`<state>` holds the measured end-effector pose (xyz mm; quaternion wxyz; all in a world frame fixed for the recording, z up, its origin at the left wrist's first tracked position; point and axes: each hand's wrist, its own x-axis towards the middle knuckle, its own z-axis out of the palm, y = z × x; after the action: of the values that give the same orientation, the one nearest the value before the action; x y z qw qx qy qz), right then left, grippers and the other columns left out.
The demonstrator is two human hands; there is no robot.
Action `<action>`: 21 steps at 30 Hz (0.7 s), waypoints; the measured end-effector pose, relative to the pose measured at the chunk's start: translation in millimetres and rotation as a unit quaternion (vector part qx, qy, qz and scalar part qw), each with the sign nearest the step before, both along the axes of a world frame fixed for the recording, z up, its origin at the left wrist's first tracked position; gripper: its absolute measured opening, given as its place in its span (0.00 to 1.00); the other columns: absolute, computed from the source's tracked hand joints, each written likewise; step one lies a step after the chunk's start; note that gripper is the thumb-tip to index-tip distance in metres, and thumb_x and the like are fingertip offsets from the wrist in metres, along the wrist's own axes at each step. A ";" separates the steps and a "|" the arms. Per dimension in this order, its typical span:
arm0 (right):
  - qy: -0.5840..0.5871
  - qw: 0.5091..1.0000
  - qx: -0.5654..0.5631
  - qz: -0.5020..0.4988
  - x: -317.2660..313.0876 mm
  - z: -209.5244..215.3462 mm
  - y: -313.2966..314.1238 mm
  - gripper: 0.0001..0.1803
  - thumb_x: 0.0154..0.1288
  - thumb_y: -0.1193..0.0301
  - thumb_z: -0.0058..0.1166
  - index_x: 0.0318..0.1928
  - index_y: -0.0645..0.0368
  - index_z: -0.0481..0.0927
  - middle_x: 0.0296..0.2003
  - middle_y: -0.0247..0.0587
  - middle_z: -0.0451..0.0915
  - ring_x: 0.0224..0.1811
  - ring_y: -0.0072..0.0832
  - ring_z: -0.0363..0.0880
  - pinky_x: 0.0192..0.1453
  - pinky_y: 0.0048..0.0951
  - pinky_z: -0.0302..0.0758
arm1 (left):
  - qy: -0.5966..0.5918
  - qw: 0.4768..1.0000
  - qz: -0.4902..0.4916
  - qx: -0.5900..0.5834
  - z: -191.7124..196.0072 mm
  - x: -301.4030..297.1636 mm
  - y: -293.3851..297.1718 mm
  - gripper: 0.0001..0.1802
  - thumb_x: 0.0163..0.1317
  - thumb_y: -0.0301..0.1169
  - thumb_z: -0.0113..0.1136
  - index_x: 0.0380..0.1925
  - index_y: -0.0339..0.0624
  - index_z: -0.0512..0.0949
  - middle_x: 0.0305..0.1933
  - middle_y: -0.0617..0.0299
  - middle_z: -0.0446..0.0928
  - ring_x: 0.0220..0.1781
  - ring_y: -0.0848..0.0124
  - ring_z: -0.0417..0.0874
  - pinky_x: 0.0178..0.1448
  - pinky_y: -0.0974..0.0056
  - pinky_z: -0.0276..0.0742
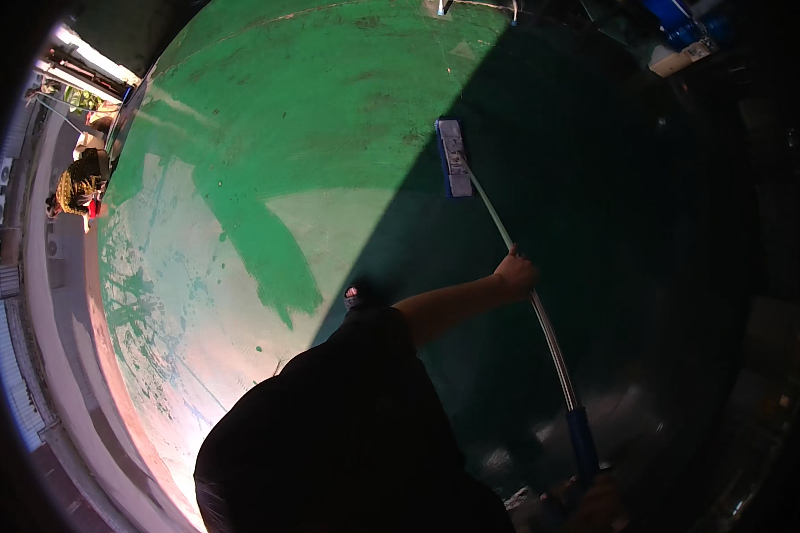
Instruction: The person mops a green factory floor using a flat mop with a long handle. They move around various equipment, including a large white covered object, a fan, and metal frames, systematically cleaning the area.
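Note:
A long-handled mop (454, 158) with a flat, rectangular grey head and blue edge lies against the green floor, right where sunlight meets shadow. Its pale metal pole runs down to a blue grip (582, 442) at the lower right. My left hand (515, 272) is wrapped round the pole partway along, with the arm stretched out. Down by the blue grip, my right hand (601, 503) is dim and mostly lost in shadow; its fingers look closed round the handle's end.
The green floor (347, 98) carries darker wet-looking streaks and pale patches. My shoe (353, 296) shows near the middle. At the left edge, a person in patterned clothing (84, 182) bends by a low wall (80, 342). Something blue (671, 22) stands in the upper-right shade.

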<state>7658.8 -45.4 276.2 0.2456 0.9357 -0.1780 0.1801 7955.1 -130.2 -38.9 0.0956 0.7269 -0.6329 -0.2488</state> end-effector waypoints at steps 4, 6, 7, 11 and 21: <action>0.395 0.723 -0.562 0.068 -8.0 -51.9 -0.5 0.08 0.63 0.68 0.43 0.34 0.57 0.74 0.20 0.35 0.68 0.19 0.20 0.66 0.26 0.15 0.68 | -0.028 0.999 0.031 -0.022 -33.2 -13.9 -50.9 0.13 0.50 0.36 0.61 0.37 0.52 0.79 0.47 0.63 0.75 0.60 0.63 0.69 0.69 0.41 0.51; 0.566 0.501 -0.648 0.094 -4.8 -74.9 22.6 0.12 0.65 0.64 0.42 0.31 0.58 0.72 0.18 0.34 0.67 0.18 0.19 0.67 0.26 0.14 0.67 | -0.027 0.997 0.036 -0.059 -45.3 -25.6 -61.2 0.15 0.50 0.36 0.61 0.40 0.53 0.78 0.51 0.63 0.73 0.63 0.63 0.67 0.69 0.41 0.51; 0.638 0.296 -0.707 0.066 -3.3 -74.9 28.1 0.12 0.65 0.64 0.42 0.32 0.59 0.72 0.17 0.34 0.67 0.18 0.19 0.67 0.28 0.15 0.67 | -0.029 0.996 0.037 -0.075 -48.9 -19.0 -56.6 0.16 0.50 0.36 0.62 0.41 0.53 0.77 0.52 0.62 0.72 0.64 0.63 0.65 0.69 0.41 0.50; 0.580 -0.488 -0.652 -0.013 -30.1 -31.1 27.6 0.11 0.64 0.64 0.44 0.33 0.61 0.70 0.18 0.34 0.67 0.20 0.20 0.66 0.36 0.24 0.68 | 0.045 0.985 0.011 -0.169 -11.7 -41.8 -13.0 0.12 0.48 0.39 0.62 0.32 0.49 0.78 0.41 0.62 0.75 0.55 0.61 0.72 0.63 0.52 0.62; 0.455 -0.575 -0.680 -0.009 9.4 34.2 102.9 0.14 0.63 0.69 0.44 0.20 0.58 0.64 0.12 0.32 0.61 0.16 0.22 0.64 0.36 0.29 0.69 | 0.074 0.987 0.072 -0.126 17.5 -32.3 304.6 0.12 0.45 0.38 0.59 0.27 0.44 0.76 0.31 0.62 0.75 0.43 0.64 0.75 0.49 0.59 0.70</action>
<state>7668.1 57.5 310.5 -0.5776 0.6249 -0.3282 0.4101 7922.8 174.4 -21.4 0.2509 0.7326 -0.5961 -0.2122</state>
